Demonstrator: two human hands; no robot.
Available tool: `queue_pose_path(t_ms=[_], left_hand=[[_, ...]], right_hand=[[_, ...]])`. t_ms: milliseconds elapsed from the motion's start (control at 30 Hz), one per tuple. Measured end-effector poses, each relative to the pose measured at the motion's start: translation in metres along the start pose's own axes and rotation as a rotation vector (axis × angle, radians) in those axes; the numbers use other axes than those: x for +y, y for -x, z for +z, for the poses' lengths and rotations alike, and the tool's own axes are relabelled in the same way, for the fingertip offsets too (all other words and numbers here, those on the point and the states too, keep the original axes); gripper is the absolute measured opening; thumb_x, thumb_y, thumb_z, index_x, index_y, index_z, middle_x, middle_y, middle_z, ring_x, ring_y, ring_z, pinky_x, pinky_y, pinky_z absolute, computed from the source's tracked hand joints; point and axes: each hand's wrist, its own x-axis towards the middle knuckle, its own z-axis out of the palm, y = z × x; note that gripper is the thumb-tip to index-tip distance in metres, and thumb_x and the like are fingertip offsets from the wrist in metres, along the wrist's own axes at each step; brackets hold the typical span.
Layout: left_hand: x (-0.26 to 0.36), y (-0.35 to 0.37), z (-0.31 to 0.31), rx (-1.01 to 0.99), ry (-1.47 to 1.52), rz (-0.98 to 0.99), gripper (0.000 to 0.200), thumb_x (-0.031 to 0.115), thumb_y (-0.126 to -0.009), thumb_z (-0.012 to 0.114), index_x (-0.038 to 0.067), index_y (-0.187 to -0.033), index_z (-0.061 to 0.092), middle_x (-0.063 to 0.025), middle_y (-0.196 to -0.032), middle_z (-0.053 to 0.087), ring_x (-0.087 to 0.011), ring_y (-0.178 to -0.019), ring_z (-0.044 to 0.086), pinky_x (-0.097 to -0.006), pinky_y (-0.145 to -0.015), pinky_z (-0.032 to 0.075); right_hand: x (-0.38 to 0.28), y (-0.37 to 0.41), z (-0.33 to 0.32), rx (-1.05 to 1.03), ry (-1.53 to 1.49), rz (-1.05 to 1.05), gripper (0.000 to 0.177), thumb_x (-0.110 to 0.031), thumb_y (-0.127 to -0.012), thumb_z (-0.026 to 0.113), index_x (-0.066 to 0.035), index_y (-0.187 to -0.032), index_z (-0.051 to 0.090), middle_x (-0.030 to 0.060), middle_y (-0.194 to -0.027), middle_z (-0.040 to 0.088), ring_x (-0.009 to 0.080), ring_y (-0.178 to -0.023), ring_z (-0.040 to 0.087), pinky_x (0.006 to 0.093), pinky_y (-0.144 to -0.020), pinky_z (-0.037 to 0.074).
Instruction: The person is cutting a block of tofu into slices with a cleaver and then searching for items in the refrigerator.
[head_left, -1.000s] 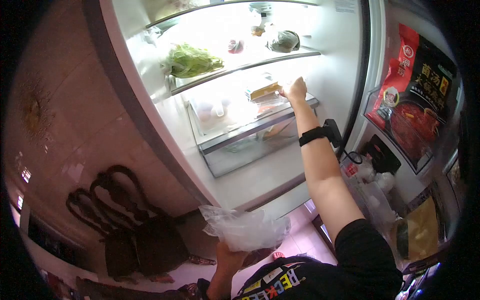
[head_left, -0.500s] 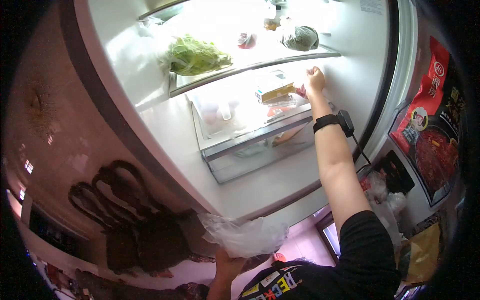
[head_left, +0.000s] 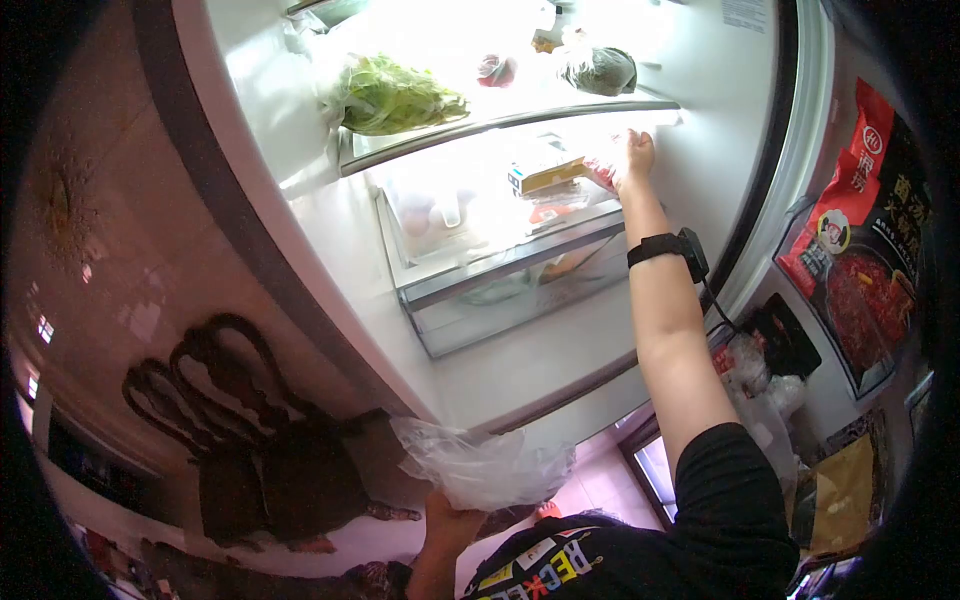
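Inside the fridge, under the glass shelf (head_left: 500,122), my right hand (head_left: 636,160) reaches over the right side of a clear drawer (head_left: 520,283). Its fingers are closed on a clear plastic packet with red in it (head_left: 602,174); the exact contents cannot be made out. Just left of the packet lies a small white and yellow box (head_left: 552,178). Low in front of my body, my left hand (head_left: 452,522) grips a crumpled translucent plastic bag (head_left: 490,468) from below. The bag hides most of that hand's fingers.
On the shelf are a bagged leafy green vegetable (head_left: 395,98) and a dark green bagged item (head_left: 598,70). The fridge door at right holds a large red and black food packet (head_left: 850,250) and plastic bags. Dark chairs (head_left: 240,420) appear at left, possibly reflected.
More of the red packet shows at my right hand, which has shifted slightly. My left hand still holds the plastic bag, and the view has tilted a little.
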Motion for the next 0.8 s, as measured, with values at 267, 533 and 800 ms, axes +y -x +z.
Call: queue_pose_path(t_ms=[267,533,800], left_hand=[[0.0,0.0,-0.014,-0.043,-0.073,0.129,0.035,0.008,-0.068,0.076,-0.001,-0.099,0.063,-0.0102,-0.096,0.068,-0.0161,-0.089,0.064,-0.031,-0.079,0.05],[0.007,-0.002,-0.033,-0.163,-0.181,0.285,0.04,0.011,-0.064,0.077,-0.001,-0.1,0.063,-0.0106,-0.097,0.068,-0.0174,-0.091,0.063,-0.0312,-0.082,0.049],[0.042,0.005,-0.052,-0.238,0.083,0.308,0.053,0.008,-0.063,0.077,-0.001,-0.112,0.059,-0.0094,-0.111,0.063,-0.0172,-0.101,0.059,-0.0312,-0.089,0.045]], right_hand=[[-0.082,0.069,0.017,0.185,0.156,-0.043,0.013,-0.012,-0.088,0.048,-0.003,-0.079,0.045,0.0084,-0.073,0.058,0.0218,-0.07,0.058,0.0314,-0.062,0.046],[-0.134,0.151,-0.015,-0.192,-0.056,-0.171,0.013,-0.01,-0.089,0.05,-0.004,-0.078,0.052,0.0059,-0.08,0.059,0.0155,-0.075,0.059,0.0279,-0.065,0.047],[-0.19,0.285,-0.027,-0.381,-0.222,0.352,0.006,-0.008,-0.088,0.051,-0.005,-0.086,0.055,0.0073,-0.082,0.059,0.0194,-0.075,0.063,0.0333,-0.069,0.055]])
